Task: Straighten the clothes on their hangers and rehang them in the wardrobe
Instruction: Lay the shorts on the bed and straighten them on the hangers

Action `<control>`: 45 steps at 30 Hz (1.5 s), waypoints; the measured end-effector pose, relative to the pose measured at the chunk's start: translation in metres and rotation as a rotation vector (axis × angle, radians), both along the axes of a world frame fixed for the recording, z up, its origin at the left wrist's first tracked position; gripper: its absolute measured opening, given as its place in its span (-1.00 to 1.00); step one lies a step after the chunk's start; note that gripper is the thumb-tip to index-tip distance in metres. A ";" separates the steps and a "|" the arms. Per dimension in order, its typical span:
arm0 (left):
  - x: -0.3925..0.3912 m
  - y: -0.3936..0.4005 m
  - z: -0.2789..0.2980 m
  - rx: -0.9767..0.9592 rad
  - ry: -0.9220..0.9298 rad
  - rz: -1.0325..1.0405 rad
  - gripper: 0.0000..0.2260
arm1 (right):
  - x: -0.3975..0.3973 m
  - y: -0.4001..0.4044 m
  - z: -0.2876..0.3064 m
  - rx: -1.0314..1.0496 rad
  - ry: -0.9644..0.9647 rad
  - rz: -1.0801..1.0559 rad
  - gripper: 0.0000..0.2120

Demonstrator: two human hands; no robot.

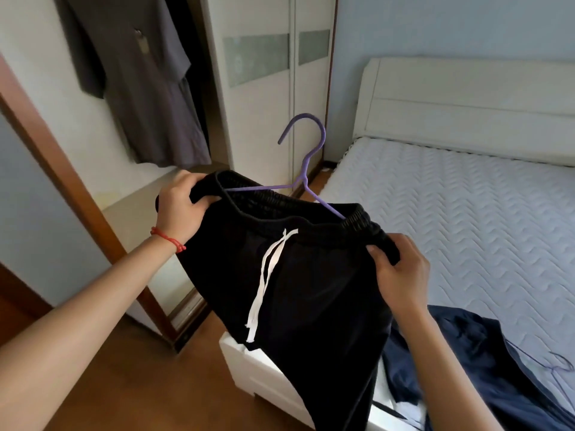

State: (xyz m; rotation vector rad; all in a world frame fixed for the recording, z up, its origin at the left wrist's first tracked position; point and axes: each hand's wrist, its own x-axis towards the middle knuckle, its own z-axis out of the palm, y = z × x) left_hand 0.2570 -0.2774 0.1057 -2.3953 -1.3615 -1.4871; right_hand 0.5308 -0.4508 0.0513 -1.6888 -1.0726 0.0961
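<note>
- Our left hand (180, 203) and right hand (396, 269) each pinch one end of the elastic waistband of the black shorts (308, 275), held up over the bed's corner.
- The purple hanger (306, 169) sits inside the waistband, hook tilted up.
- A navy garment (485, 362) lies on the bed (466, 194).
- Farther off, a grey shirt (146, 82) hangs in the open wardrobe (261, 126).
</note>
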 end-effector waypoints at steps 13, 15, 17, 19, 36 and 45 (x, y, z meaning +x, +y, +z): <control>-0.050 -0.026 0.048 0.135 0.016 0.010 -0.80 | -0.032 -0.004 0.040 0.059 0.020 0.017 -0.95; -0.047 -0.025 0.046 0.155 0.039 -0.013 -0.81 | -0.026 -0.004 0.040 0.071 0.013 0.001 -0.96; -0.042 -0.024 0.045 0.191 0.068 -0.034 -0.78 | -0.019 -0.005 0.039 0.083 0.021 -0.017 -0.92; -0.032 -0.020 0.042 0.210 0.076 -0.048 -0.78 | -0.009 -0.004 0.035 0.077 0.042 -0.038 -0.92; 0.163 0.136 -0.144 -0.515 0.152 -0.023 -0.77 | 0.149 0.110 -0.123 -0.309 0.226 -0.119 -0.87; 0.264 0.218 -0.221 -0.602 0.208 -0.049 -0.75 | 0.239 0.187 -0.197 -0.423 0.265 -0.169 -0.91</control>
